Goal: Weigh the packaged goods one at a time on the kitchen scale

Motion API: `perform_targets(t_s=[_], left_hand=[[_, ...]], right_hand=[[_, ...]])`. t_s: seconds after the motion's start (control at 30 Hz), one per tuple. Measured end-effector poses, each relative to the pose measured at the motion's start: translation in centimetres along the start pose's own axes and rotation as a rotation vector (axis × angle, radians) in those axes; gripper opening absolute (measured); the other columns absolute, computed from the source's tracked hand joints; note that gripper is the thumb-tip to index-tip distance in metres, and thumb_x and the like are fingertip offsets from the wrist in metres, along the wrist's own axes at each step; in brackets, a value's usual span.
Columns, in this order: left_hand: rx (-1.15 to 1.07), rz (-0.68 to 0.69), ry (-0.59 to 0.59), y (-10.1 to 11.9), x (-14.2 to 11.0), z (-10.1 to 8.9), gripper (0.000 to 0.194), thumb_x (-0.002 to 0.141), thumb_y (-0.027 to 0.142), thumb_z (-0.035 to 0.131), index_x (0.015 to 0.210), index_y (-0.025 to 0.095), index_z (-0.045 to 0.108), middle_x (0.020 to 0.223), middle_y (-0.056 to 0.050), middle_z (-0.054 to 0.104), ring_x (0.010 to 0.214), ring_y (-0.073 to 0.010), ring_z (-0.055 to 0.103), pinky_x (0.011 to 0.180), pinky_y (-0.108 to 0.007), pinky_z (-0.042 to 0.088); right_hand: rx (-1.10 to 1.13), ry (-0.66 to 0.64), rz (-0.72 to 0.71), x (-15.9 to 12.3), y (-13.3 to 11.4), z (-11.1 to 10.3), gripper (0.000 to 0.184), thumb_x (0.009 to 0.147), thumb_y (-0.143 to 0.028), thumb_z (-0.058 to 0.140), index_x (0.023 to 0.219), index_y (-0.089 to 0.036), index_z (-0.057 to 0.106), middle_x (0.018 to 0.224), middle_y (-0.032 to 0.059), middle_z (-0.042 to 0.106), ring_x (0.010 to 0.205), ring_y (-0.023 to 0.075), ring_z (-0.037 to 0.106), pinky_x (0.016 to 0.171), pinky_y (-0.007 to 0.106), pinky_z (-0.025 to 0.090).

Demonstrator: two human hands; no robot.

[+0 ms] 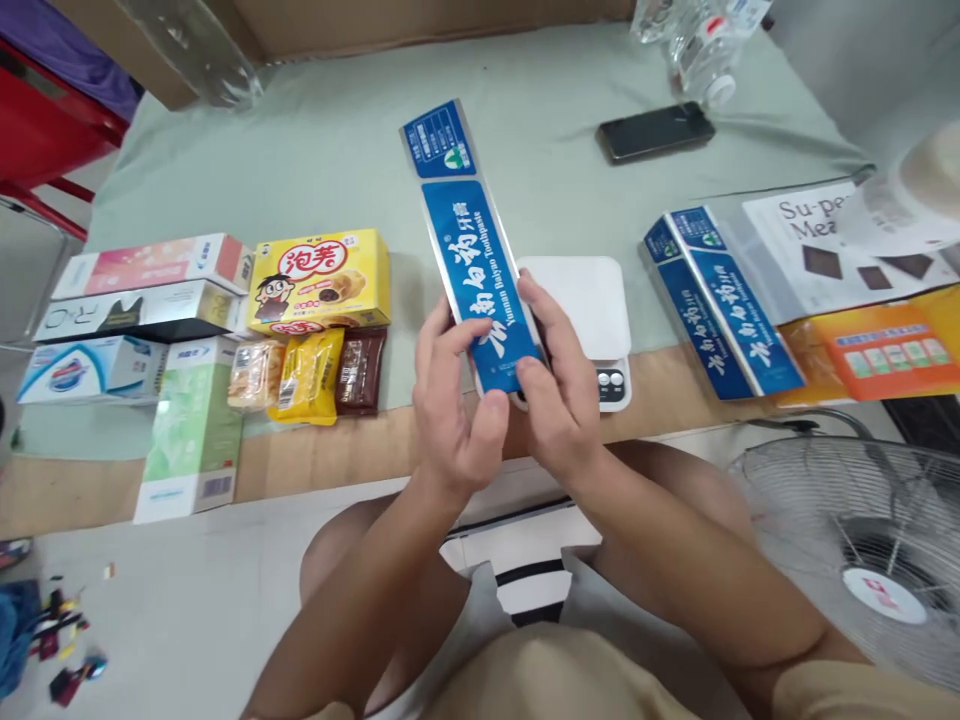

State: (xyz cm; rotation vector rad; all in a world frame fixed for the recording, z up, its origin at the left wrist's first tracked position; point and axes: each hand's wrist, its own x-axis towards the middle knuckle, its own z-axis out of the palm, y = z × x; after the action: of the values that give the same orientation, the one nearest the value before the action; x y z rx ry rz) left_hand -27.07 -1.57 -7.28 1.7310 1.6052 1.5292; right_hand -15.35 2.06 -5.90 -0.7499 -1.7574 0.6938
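Both hands hold a blue toothpaste box [480,270] with silver edges, tilted with its far end up and left. A smaller blue panel shows at that far end; whether the box is flattened or full I cannot tell. My left hand [459,400] grips the near left edge, its fingers bent over the front. My right hand [559,385] closes on the near right edge, thumb on the printed face. Behind the box sits a white kitchen scale [585,305], partly hidden by the box and my right hand.
Left on the green cloth are a yellow snack box [322,275], several small packets [307,375] and several toothpaste boxes [191,430]. To the right lie another blue toothpaste box [720,300], orange packaging [885,350] and a phone [656,132]. A fan [862,560] stands below right.
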Motion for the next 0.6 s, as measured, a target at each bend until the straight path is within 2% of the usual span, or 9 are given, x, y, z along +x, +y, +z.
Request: perform_targets(t_s=[0.1,0.17,0.3,0.43,0.5,0.6], left_hand=[[-0.069,0.149,-0.004,1.2,0.5,1.5,0.058,0.099,0.069,0.033,0.134,0.028,0.055,0.157,-0.012,0.051,0.150,-0.0344,0.049,0.122,-0.054,0.044],[-0.077,0.197,-0.033,1.6,1.0,2.6,0.056,0.101,0.067,0.035,0.130,0.025,0.059,0.158,-0.015,0.053,0.148,-0.0341,0.052,0.122,-0.055,0.044],[-0.119,0.213,-0.122,1.9,1.6,4.6,0.059,0.102,0.067,0.038,0.131,0.023,0.063,0.156,-0.018,0.056,0.147,-0.0332,0.054,0.118,-0.053,0.048],[-0.049,0.205,-0.165,1.7,1.8,5.8,0.063,0.102,0.067,0.035,0.134,0.022,0.066,0.157,-0.017,0.057,0.147,-0.0336,0.055,0.118,-0.052,0.047],[-0.002,0.218,-0.145,1.6,2.0,5.8,0.063,0.103,0.066,0.035,0.138,0.022,0.063,0.154,-0.016,0.061,0.142,-0.0323,0.059,0.116,-0.050,0.049],[0.039,0.188,-0.022,0.7,2.7,5.3,0.068,0.101,0.068,0.037,0.150,0.022,0.051,0.151,-0.016,0.063,0.141,-0.0316,0.060,0.120,-0.051,0.046]], right_hand=[[-0.085,0.105,-0.012,-0.5,0.6,-2.4,0.050,0.103,-0.029,0.039,0.151,-0.021,0.049,0.159,0.0121,0.056,0.149,0.0274,0.054,0.123,0.049,0.050],[-0.173,0.138,0.008,-0.8,1.2,-4.0,0.051,0.101,-0.029,0.040,0.150,-0.023,0.050,0.156,0.0121,0.059,0.140,0.0281,0.062,0.115,0.050,0.056],[-0.327,0.119,0.064,-1.1,2.1,-7.0,0.052,0.098,-0.028,0.043,0.149,-0.022,0.051,0.152,0.0131,0.063,0.131,0.0286,0.068,0.107,0.049,0.060],[-0.376,0.085,0.132,-0.9,2.7,-8.8,0.048,0.096,-0.027,0.044,0.142,-0.021,0.057,0.141,0.0125,0.071,0.122,0.0294,0.071,0.102,0.049,0.061],[-0.383,0.083,0.106,-0.7,3.0,-9.3,0.044,0.093,-0.026,0.047,0.135,-0.022,0.060,0.136,0.0119,0.072,0.123,0.0294,0.070,0.105,0.050,0.058],[-0.359,0.148,0.097,-0.2,3.8,-9.9,0.040,0.090,-0.029,0.051,0.128,-0.022,0.061,0.133,0.0120,0.069,0.127,0.0296,0.065,0.109,0.051,0.054]])
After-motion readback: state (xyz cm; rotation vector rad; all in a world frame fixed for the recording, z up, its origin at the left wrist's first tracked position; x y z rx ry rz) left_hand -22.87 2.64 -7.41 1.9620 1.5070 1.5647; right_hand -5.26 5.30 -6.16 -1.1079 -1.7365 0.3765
